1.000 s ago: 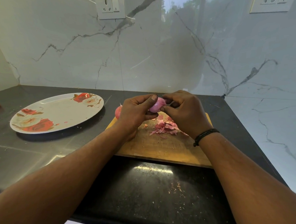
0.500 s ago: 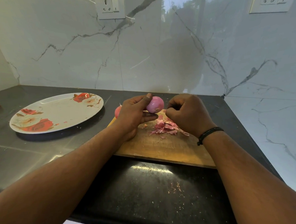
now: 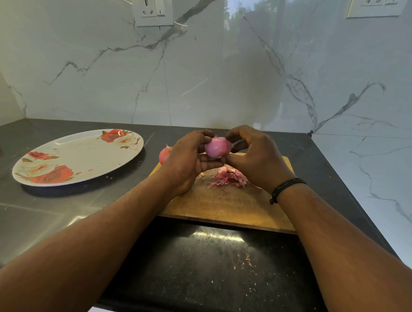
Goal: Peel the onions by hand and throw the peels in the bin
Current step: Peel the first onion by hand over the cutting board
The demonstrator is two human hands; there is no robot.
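Head view, ref. cutting board (image 3: 226, 205): peeled onion (image 3: 217, 147) held above board's far edge, left hand (image 3: 188, 161) w/ fingers curled round its left side, right hand (image 3: 255, 158) w/ fingers curled round its right side. Peels (image 3: 227, 177) piled on board below onion; 2nd onion (image 3: 164, 154) at board's far-left corner, partly hidden by left hand; floral plate (image 3: 81, 157) left of board on dark counter (image 3: 194, 275).

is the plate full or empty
Empty: the plate shows only its rose print and a few specks; no onion or peels lie on it.
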